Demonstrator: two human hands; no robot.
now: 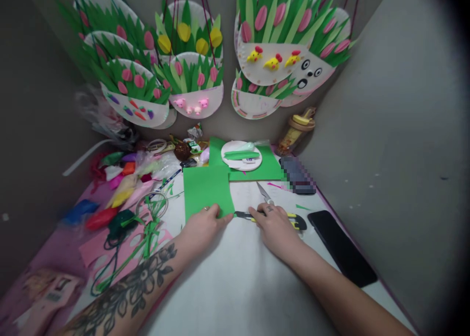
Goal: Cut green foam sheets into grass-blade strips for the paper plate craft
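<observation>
A sheet of green paper (207,187) lies on the white tabletop, and my left hand (205,226) is on its lower edge. The thumb of that hand points to the paper's lower right corner, with the fingers curled on the sheet. To the right, my right hand (273,226) is closed over a yellow and black utility knife (300,222). The knife's dark front end sticks out left of the fingers, close to the paper's corner. Just beyond this hand are scissors (264,194) with their blades pointing away; their handles are mostly hidden under it.
More green paper (257,172) lies behind, bearing a white paper plate (240,167) with green strips. Two phones (343,248) rest at right near a yellow bottle (295,130). Colourful bags (125,184) and green scraps (150,228) crowd the left. Paper-plate baskets (196,99) hang on the wall.
</observation>
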